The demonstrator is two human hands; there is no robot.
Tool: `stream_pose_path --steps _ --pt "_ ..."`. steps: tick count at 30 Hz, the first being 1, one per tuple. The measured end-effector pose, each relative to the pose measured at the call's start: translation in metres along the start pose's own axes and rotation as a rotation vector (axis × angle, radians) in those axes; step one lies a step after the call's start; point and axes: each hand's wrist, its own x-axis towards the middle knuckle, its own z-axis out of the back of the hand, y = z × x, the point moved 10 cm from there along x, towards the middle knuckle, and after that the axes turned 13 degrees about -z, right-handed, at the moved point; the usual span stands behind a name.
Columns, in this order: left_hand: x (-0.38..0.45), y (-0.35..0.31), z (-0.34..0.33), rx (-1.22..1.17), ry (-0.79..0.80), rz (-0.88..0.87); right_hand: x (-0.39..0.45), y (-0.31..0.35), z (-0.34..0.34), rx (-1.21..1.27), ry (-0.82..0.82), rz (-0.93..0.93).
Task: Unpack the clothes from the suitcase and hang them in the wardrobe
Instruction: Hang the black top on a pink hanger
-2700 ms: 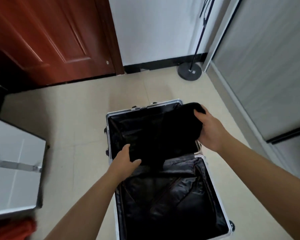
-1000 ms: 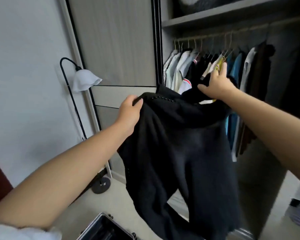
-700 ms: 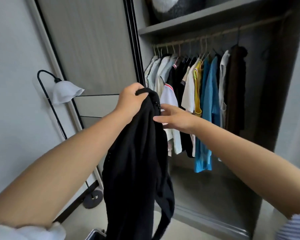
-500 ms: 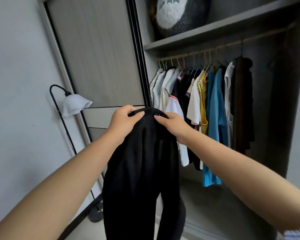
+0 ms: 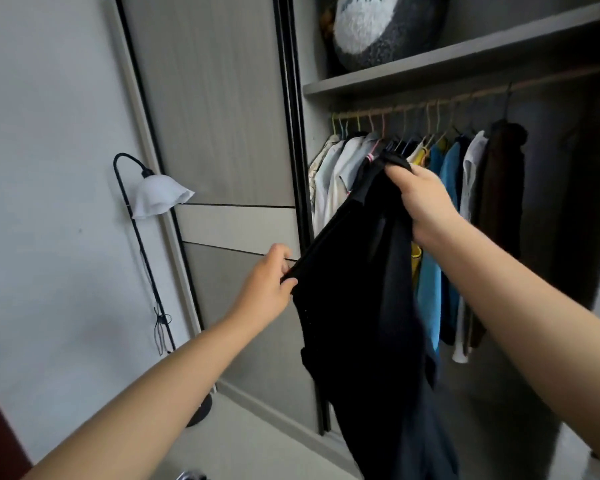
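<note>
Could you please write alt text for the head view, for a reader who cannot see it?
Both hands, left and right, hold a black garment up before an open wardrobe, where shirts hang on a rail. A floor lamp stands to the left.

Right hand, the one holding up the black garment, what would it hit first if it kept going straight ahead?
Probably the hanging clothes on the rail; the right hand points at them, though depth is unclear.
</note>
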Motion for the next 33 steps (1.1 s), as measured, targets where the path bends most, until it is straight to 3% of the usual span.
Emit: stream_pose_path --steps 7,10,12,13,15,18,20,23,25,28,31,33 --pt "0.061 -0.063 -0.05 0.431 0.058 -0.395 -0.008 0.018 0.11 -0.019 -0.139 0.003" --pt "0.093 -0.085 -0.068 0.469 0.047 -0.446 -0.012 0.025 0.164 -0.239 -0.294 0.023" --pt "0.111 -0.096 -0.069 0.313 0.002 -0.425 -0.012 0.021 0.191 -0.374 -0.349 0.017" --pt "0.125 -0.104 -0.065 0.188 -0.097 -0.403 -0.011 0.019 0.207 -0.4 -0.353 -0.003" --pt "0.142 -0.107 -0.06 -0.01 -0.181 -0.294 -0.007 0.002 0.219 -0.498 -0.286 -0.057" --pt "0.168 -0.123 -0.076 -0.22 -0.166 -0.22 -0.001 -0.034 0.221 -0.945 -0.049 -0.093" --pt "0.181 -0.13 -0.087 -0.291 -0.147 -0.201 -0.001 -0.062 0.212 -1.079 0.103 -0.118" --pt "0.201 -0.135 -0.111 -0.311 -0.091 -0.23 0.013 -0.077 0.199 -1.186 0.104 0.08" --pt "0.216 -0.134 -0.123 -0.284 -0.094 -0.292 0.032 -0.083 0.201 -1.177 0.045 0.17" --pt "0.233 -0.131 -0.126 -0.139 -0.083 -0.55 0.062 -0.075 0.232 -0.908 -0.167 0.079" --pt "0.248 -0.1 -0.166 0.078 0.142 -0.779 0.092 -0.052 0.248 -0.687 -0.308 0.046" --pt "0.26 -0.068 -0.196 0.163 0.234 -0.799 0.119 -0.033 0.234 -0.734 -0.254 0.081"
